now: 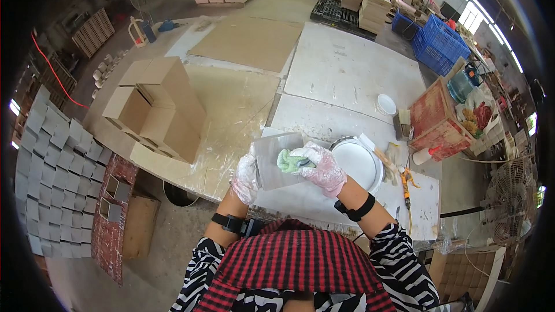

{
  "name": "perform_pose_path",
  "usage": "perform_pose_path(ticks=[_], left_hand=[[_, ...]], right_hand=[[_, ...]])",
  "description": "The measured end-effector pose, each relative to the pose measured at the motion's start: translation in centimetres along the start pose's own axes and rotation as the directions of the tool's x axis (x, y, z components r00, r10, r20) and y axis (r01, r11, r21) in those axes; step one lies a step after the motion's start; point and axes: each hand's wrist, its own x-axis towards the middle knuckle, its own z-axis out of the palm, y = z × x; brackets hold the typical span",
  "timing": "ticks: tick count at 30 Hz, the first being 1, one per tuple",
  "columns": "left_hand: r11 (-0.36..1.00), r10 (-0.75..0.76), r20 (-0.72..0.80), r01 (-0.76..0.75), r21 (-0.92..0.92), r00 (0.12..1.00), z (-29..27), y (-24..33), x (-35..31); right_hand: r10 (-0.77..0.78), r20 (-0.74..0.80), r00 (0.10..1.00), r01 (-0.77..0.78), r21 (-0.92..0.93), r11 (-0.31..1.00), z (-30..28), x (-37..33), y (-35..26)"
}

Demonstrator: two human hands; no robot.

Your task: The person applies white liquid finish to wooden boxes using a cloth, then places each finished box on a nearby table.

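Note:
My left hand (245, 177), in a thin white-smeared glove, grips the left edge of a grey rectangular panel (267, 169). Whether this is a flat board or one side of a box I cannot tell. A crumpled green cloth (287, 162) is bunched in my right hand (326, 172), also gloved and smeared white, and it presses on the panel's face. Just right of that hand stands a round tub of white paint-like liquid (354, 160). A wide brush with a wooden handle (378, 155) rests over the tub's right rim.
Plain cardboard boxes (173, 107) stand on the table's left. Grey boxes (55, 179) are piled beyond its left edge. An orange air gun (407, 180) with hose, a white bowl (386, 104) and a worn red crate (439, 118) are at right. A fan (509, 202) stands farther right.

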Motion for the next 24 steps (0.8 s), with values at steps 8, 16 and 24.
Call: perform_pose_path(ticks=[8, 16, 24], left_hand=[[0.992, -0.127, 0.122, 0.127, 0.003, 0.984, 0.2, -0.3, 0.6], [0.988, -0.017, 0.016, 0.014, 0.156, 1.000, 0.9, -1.8, 0.0], [0.991, -0.129, -0.104, 0.132, 0.020, 0.986, -0.1, -1.2, -0.5]], right_hand=[[-0.315, 0.341, 0.886, 0.448, -0.452, 0.771, 0.7, 0.6, -3.5], [0.209, -0.086, 0.974, -0.220, -0.147, 0.964, -2.4, 8.3, -0.2], [0.584, -0.066, 0.809, -0.403, 0.661, 0.633, -0.5, 5.0, 2.3]])
